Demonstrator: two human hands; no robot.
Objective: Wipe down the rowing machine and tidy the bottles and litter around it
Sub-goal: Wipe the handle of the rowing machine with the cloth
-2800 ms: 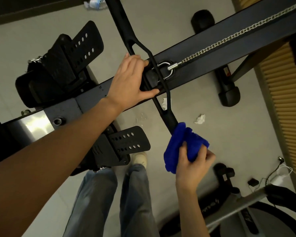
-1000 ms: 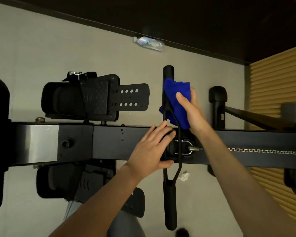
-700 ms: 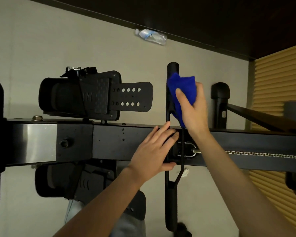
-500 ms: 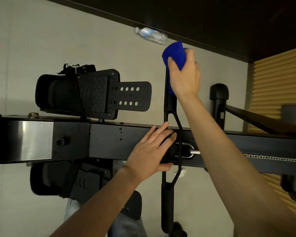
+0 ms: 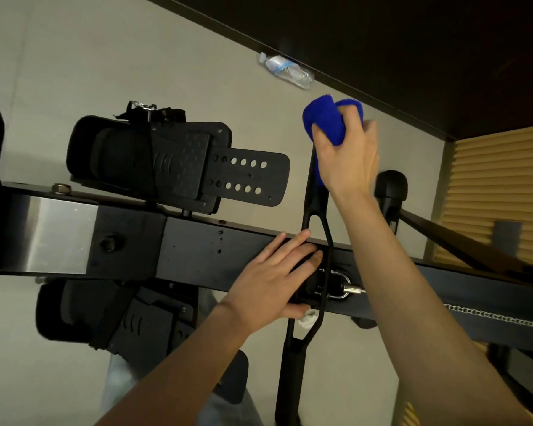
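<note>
Right hand point(image 5: 348, 161) grips blue cloth point(image 5: 323, 124) around the far end of the handle point(image 5: 316, 198); left hand point(image 5: 274, 281), fingers straight, presses the handle's middle; bottle point(image 5: 286, 70) beyond.

The pale floor point(image 5: 105, 56) bears a plastic bottle point(image 5: 286, 67) (on its side) and crumpled paper point(image 5: 307, 321).

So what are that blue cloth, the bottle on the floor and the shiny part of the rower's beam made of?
Blue cloth: probably microfibre or terry, matte and fuzzy, bunching softly in the right hand. Bottle: thin clear plastic, see-through with ribbed walls. Shiny beam section: bare brushed metal, perhaps steel or aluminium, judging by its dull silver glare; the rest looks painted matte black.
</note>
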